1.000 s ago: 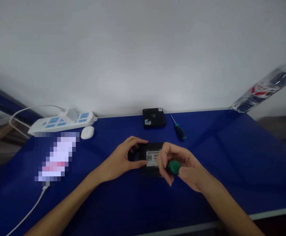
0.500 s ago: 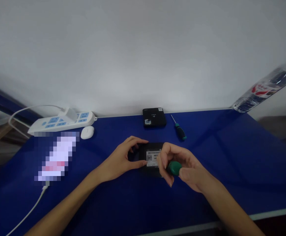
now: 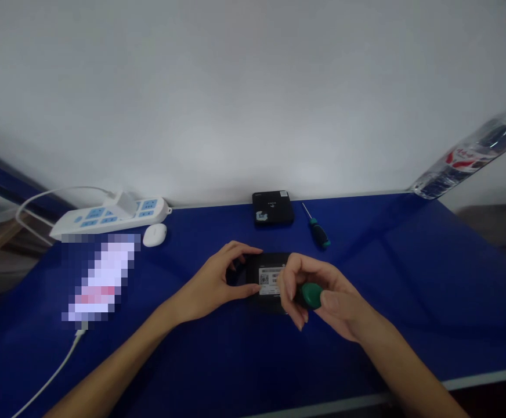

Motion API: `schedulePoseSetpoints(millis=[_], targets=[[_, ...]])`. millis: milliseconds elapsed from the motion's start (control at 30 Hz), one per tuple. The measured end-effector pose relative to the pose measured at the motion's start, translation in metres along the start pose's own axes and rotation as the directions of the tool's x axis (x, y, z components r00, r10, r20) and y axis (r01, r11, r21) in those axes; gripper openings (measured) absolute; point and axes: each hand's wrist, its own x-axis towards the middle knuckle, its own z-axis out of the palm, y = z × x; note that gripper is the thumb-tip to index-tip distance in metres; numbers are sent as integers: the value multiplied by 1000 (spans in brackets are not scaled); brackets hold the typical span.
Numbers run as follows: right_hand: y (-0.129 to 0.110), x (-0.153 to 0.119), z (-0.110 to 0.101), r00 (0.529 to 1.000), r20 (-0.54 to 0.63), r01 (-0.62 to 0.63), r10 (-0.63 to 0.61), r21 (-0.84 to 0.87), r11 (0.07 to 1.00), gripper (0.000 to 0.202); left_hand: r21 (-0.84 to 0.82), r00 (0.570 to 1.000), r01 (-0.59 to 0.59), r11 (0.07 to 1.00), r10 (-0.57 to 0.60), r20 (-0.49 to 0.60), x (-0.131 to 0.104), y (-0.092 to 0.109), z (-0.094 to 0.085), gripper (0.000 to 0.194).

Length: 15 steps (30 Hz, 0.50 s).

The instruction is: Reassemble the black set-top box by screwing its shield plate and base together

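A flat black box (image 3: 268, 260) with a white printed label (image 3: 270, 281) facing up lies on the blue table. My left hand (image 3: 218, 277) grips its left side, fingers at the far edge and thumb by the label. My right hand (image 3: 322, 290) is closed around a screwdriver (image 3: 311, 295), seen from above as a round green handle end. It stands over the right part of the box. The screwdriver's shaft and tip are hidden beneath my fingers, so contact with the box cannot be seen.
Behind the box lie a second black box (image 3: 273, 208) and another screwdriver (image 3: 318, 232). To the left are a white power strip (image 3: 109, 217), a white earbud case (image 3: 154, 235) and a blurred phone (image 3: 105, 278) on a cable. A plastic bottle (image 3: 466, 158) leans at the right.
The green handle end in my right hand has shifted very slightly to the right and upward. My left hand and the black box have stayed in place.
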Motion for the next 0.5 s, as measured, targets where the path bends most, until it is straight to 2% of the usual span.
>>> schedulePoseSetpoints(millis=[267,367,500], targets=[[-7,3,5,999,-1,42,-43,-84,996,47,-17,1000,7,1000,-7,7,0,0,0,55],[-6,3,5,998,-4,65,-65,-80,995,44,-14,1000,13,1000,-13,6,0,1,0,55],[-3,1,3,999,-34,31,-33,-44,999,35,-13,1000,15,1000,-15,7,0,1,0,55]])
